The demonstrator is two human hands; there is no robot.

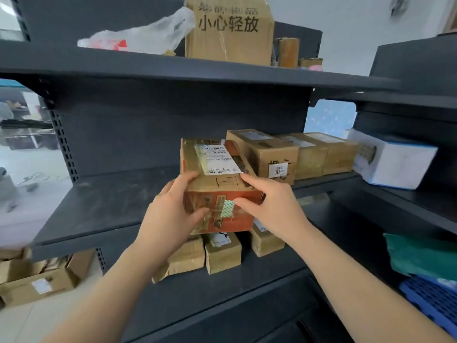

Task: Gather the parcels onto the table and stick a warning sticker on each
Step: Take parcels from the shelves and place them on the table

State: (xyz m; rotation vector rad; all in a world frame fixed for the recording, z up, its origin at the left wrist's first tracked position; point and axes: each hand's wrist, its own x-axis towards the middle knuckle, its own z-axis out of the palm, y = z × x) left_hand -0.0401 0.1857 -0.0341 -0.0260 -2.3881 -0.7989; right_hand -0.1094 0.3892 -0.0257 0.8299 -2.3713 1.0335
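Left hand (170, 211) and right hand (269, 206) are gripping opposite sides of the taped parcel (215, 174) at frame centre, before the middle shelf (99, 206); glossy tape is possibly inviting a slip onto lower boxes (222, 251).

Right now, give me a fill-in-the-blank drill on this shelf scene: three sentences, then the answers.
The left hand and right hand grip a red-and-brown cardboard parcel whose top label is ___.
The tall brown cardboard box printed with black characters stands on the ___ shelf.
The crumpled clear plastic bag lies to that box's ___.
Missing words: white; top; left.
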